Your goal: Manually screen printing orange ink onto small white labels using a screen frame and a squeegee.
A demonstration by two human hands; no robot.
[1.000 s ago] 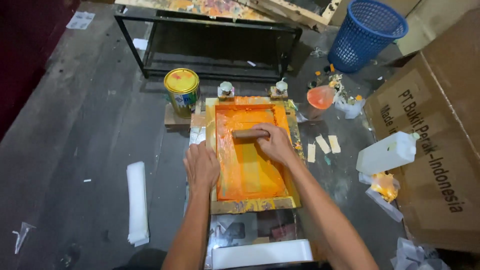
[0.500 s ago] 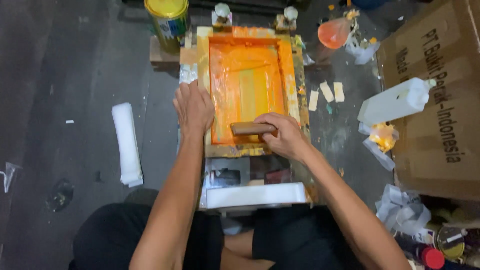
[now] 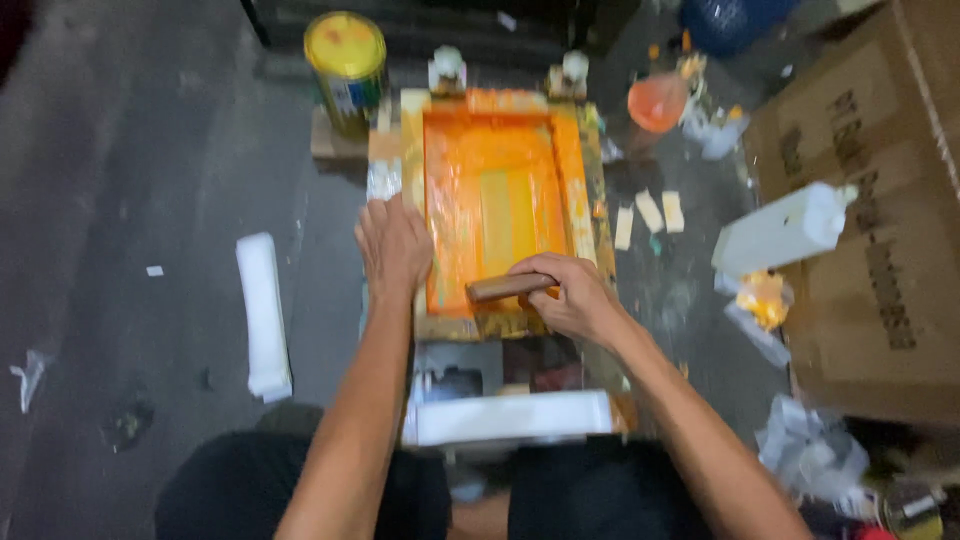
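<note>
An orange-stained printing screen frame lies flat on the floor before me, its mesh coated in orange ink. My right hand grips a brown wooden squeegee at the near end of the mesh. Flat on the frame's left near edge rests my left hand, fingers spread, pressing down. Below the frame a white slab sits close to my knees.
A yellow-lidded paint can stands at the frame's far left. An orange bowl, small wooden pieces, a white plastic jug and cardboard boxes lie to the right. A white folded cloth lies left.
My right hand has dragged the squeegee from the far part of the mesh to its near end. The left hand stayed on the frame's left edge. The camera view tilted downward.
</note>
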